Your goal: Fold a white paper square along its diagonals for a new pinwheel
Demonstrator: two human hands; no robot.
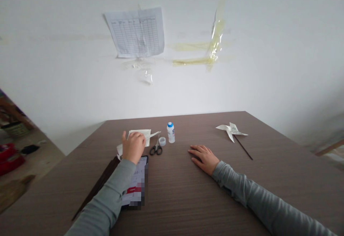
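Observation:
My left hand [133, 146] reaches forward over a phone [135, 186] and rests with curled fingers on a stack of white paper [142, 135] at the far side of the brown table [188, 200]; it seems to pinch the top sheet. My right hand [203, 158] lies flat on the table, fingers stretched out and holding nothing. Between the hands lie black-handled scissors [156, 148], a small clear cap [162, 141] and a white glue bottle [171, 132] with a blue top.
A white paper pinwheel [231, 131] on a dark stick [243, 147] lies at the far right of the table. Dark sticks [96, 187] lie along the left edge. A printed sheet [136, 32] and old tape strips hang on the wall.

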